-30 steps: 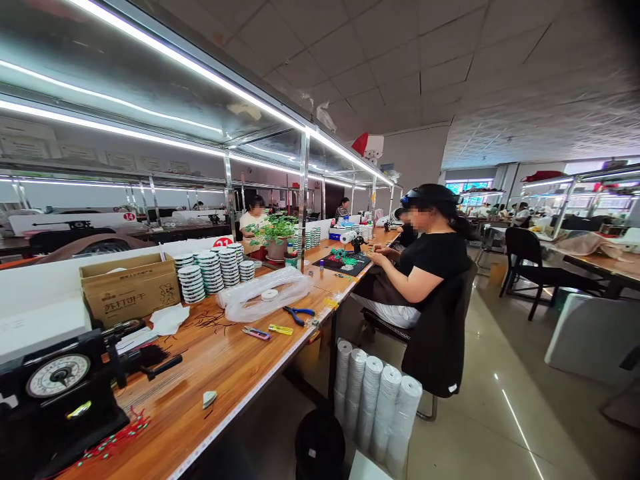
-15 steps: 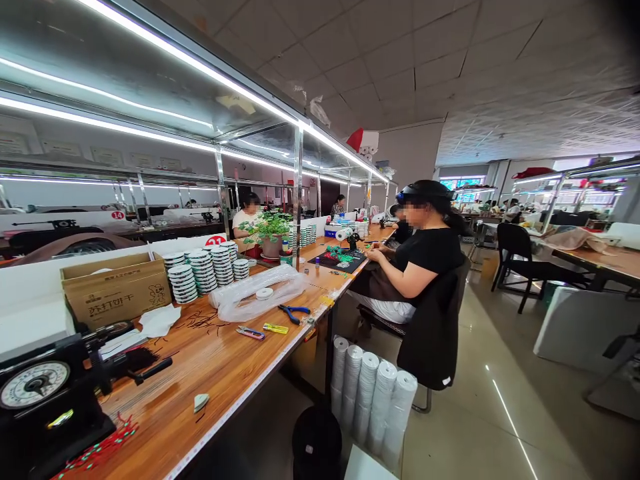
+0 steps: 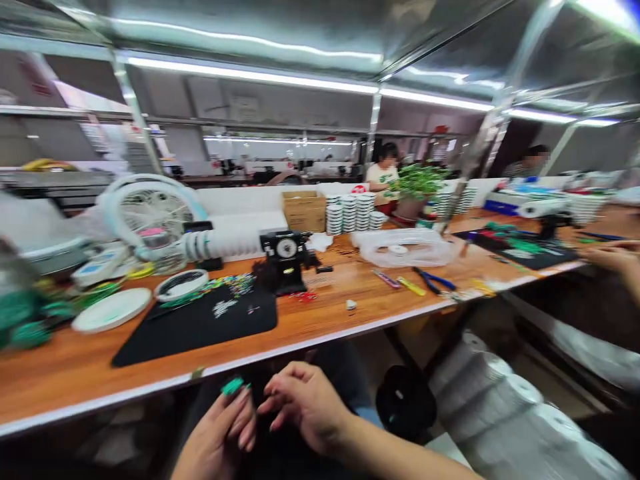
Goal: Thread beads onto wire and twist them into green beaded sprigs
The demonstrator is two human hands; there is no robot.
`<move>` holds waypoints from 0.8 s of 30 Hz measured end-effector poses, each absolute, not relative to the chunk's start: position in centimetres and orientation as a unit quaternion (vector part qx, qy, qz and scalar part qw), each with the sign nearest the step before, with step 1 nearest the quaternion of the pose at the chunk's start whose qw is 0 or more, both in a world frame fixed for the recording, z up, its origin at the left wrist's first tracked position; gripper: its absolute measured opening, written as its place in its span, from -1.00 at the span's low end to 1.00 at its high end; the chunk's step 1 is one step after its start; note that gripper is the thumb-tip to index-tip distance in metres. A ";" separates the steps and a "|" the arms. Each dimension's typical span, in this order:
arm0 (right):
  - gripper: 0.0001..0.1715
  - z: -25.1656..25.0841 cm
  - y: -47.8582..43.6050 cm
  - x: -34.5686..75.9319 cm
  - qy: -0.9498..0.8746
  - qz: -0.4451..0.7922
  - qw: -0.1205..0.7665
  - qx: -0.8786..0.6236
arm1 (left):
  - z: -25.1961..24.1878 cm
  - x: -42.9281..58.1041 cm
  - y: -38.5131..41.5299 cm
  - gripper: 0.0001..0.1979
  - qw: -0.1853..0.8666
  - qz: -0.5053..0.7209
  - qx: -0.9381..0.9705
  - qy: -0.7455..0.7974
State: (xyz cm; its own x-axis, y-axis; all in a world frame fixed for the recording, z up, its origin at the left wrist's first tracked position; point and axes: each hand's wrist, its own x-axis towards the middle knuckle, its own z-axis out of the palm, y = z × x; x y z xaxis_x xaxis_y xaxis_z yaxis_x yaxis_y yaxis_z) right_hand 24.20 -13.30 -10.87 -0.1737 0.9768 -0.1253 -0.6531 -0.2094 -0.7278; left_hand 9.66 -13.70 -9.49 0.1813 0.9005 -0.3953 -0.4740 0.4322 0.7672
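Note:
My left hand [image 3: 217, 430] is low in front of me, below the table edge, with its fingers pinched on a small green piece [image 3: 233, 385]. My right hand [image 3: 305, 403] hovers right beside it, fingers loosely bent and apart, with nothing visible in them. Both hands are over my dark lap. Just beyond them, on the wooden table [image 3: 350, 323], lies a black mat [image 3: 200, 327] with small green and white bits along its far edge. The picture is smeared by motion.
A black dial device [image 3: 286, 260] stands behind the mat, a white fan [image 3: 150, 213] and flat white spools [image 3: 113, 310] at the left. A cardboard box [image 3: 304, 210], stacked spools [image 3: 350, 212], a plastic bag [image 3: 405, 247] and pliers [image 3: 433, 280] lie further right. A co-worker's hand [image 3: 615, 257] is at the far right; white rolls [image 3: 500, 407] stand under the table.
The view swung from the room and the seated co-worker to the left and down onto my own place. My two hands and the green piece have come into view.

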 end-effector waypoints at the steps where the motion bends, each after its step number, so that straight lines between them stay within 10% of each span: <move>1: -0.68 -10.5 -13.6 24.3 -0.260 0.732 0.562 -0.282 | -9.4 9.5 -13.9 -0.72 0.727 0.477 0.253 0.424; 24: -0.87 -10.7 -15.0 23.9 -0.220 0.792 0.526 -0.218 | -11.1 9.2 -14.9 -0.83 0.606 0.526 0.416 0.428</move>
